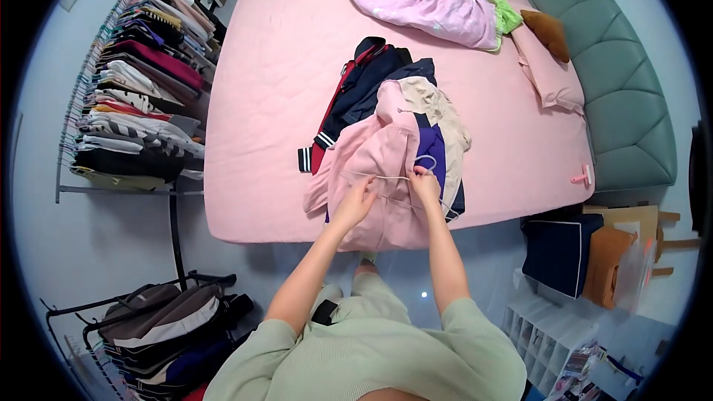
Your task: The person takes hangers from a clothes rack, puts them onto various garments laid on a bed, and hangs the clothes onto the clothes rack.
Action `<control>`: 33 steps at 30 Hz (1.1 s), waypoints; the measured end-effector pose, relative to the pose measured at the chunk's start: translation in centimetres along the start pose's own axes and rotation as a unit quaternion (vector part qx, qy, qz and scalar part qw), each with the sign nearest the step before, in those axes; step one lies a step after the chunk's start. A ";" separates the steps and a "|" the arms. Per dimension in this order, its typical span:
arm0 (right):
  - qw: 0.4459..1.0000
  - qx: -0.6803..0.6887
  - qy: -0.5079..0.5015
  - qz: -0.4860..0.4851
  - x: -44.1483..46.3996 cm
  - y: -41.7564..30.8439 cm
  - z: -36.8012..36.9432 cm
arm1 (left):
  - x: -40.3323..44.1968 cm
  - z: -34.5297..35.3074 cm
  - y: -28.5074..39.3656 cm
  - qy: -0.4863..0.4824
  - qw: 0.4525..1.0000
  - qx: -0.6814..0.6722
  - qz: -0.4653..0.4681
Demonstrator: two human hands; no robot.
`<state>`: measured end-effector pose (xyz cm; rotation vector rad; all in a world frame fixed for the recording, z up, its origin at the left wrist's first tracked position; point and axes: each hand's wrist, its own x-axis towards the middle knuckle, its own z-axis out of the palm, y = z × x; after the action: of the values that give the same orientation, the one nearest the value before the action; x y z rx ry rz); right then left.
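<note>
My right hand [425, 184] is closed around the neck of a thin white clothes hanger [394, 177], just below its curved hook. Beside the hanger's other arm is my left hand [356, 202], its fingers apart over the pink hoodie [375, 145]; whether they touch the wire is unclear. The hoodie lies on a pile at the bed's near edge, its lower part hanging over. Next to it are a purple garment [431, 141] and a beige garment [444, 115]. Behind lies a navy jacket [355, 100] with red trim and striped cuffs.
The pink-sheeted bed [260, 104] fills the middle. A lilac blanket [427, 4] and a brown cushion [548, 33] lie near the green headboard [616, 67]. Clothes racks stand left, including the far rack [148, 191]. A navy storage box [561, 252] and white shelving [546, 338] stand right.
</note>
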<state>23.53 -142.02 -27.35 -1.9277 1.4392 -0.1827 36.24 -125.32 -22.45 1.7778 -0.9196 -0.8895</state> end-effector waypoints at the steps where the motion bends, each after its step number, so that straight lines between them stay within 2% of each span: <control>1: 1.000 0.001 0.024 -0.020 -0.2 0.5 0.3 | 0.9 0.3 -0.2 0.020 1.000 -0.015 -0.008; 6: 0.989 0.044 -0.062 -0.123 -5.2 0.3 -1.9 | 6.5 1.7 -2.9 0.118 0.992 -0.029 -0.026; 8: 0.980 0.028 -0.051 -0.190 -7.3 0.0 -2.1 | 7.3 2.1 0.1 0.115 0.989 -0.004 -0.093; 10: 0.972 0.039 -0.083 -0.214 -9.2 -1.5 -3.0 | 8.3 2.7 1.2 0.094 0.986 -0.006 -0.138; 13: 0.953 0.034 -0.130 -0.272 -10.0 -2.1 -2.7 | 7.9 3.8 2.1 0.045 0.967 0.222 -0.117; 14: 0.947 0.024 -0.159 -0.279 -10.1 -2.3 -2.8 | 7.4 4.2 2.8 0.018 0.942 0.302 -0.145; 17: 0.931 0.010 -0.243 -0.271 -9.8 -3.6 -4.1 | 7.1 6.7 -3.4 0.029 0.890 0.429 -0.151; 18: 0.931 0.011 -0.221 -0.290 -9.5 -2.4 -3.2 | 6.7 6.5 -4.4 0.029 0.916 0.375 -0.141; 20: 0.951 0.009 -0.193 -0.242 -8.5 -1.1 -3.3 | 6.0 5.0 -6.2 0.029 0.956 0.264 -0.123; 23: 0.980 0.063 -0.142 -0.128 -6.6 1.3 -4.0 | 5.2 3.4 -6.7 0.045 0.964 0.238 -0.108; 24: 0.988 0.026 -0.112 -0.103 -6.0 1.4 -5.1 | 5.0 2.9 -7.2 0.099 0.974 0.189 -0.079; 26: 0.997 0.010 -0.062 -0.039 -3.4 5.9 -3.7 | 5.0 1.3 -7.6 0.105 0.978 0.043 -0.173; 27: 0.989 0.063 -0.061 -0.116 -3.3 5.3 -5.8 | 4.9 0.5 -7.7 0.108 0.970 -0.032 -0.217; 28: 0.989 0.073 -0.057 -0.119 -2.5 6.4 -5.8 | 4.5 -0.8 -6.2 0.094 0.967 -0.058 -0.228; 29: 0.988 0.082 -0.053 -0.122 -1.8 7.3 -5.7 | 3.9 -1.9 -5.1 0.110 0.971 -0.073 -0.199; 32: 0.979 0.117 -0.133 -0.105 -1.0 7.0 -6.3 | 3.0 -5.5 -5.0 0.108 0.942 -0.265 -0.176; 33: 0.967 0.159 -0.175 -0.091 -0.9 6.5 -6.0 | 2.4 -7.0 -3.8 0.107 0.942 -0.270 -0.170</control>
<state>15.13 -144.77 -26.64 -1.7210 0.9377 -0.1394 44.17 -123.49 -24.15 1.5212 -0.1906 -1.0215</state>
